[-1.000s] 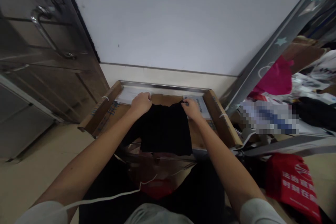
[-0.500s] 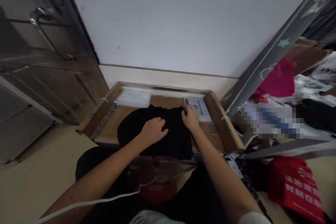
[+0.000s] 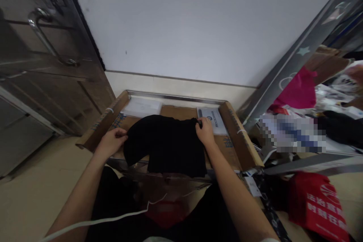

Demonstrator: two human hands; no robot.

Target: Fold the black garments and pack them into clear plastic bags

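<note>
A black cloth garment [image 3: 172, 143] lies spread on a cardboard-lined tray table [image 3: 178, 111], its front edge hanging over the near side. Its exact kind is hard to tell; a sleeve-like or leg-like part stretches to the left. My left hand [image 3: 112, 143] pinches the outer edge of that left part between thumb and fingers. At the garment's upper right corner, my right hand [image 3: 204, 130] is closed on the fabric, fingers curled.
Two white printed sheets, a left one [image 3: 141, 106] and a right one [image 3: 212, 120], lie at the table's back. Raised cardboard sides [image 3: 244, 136] border it. A white cable [image 3: 113, 219] crosses my lap. A red bag [image 3: 317, 200] stands at right, below a cluttered shelf; a metal door [image 3: 48, 45] is at left.
My left hand has moved from the middle of the garment out to its left edge. The left part now lies flatter and more spread. My right hand stays at the upper right corner.
</note>
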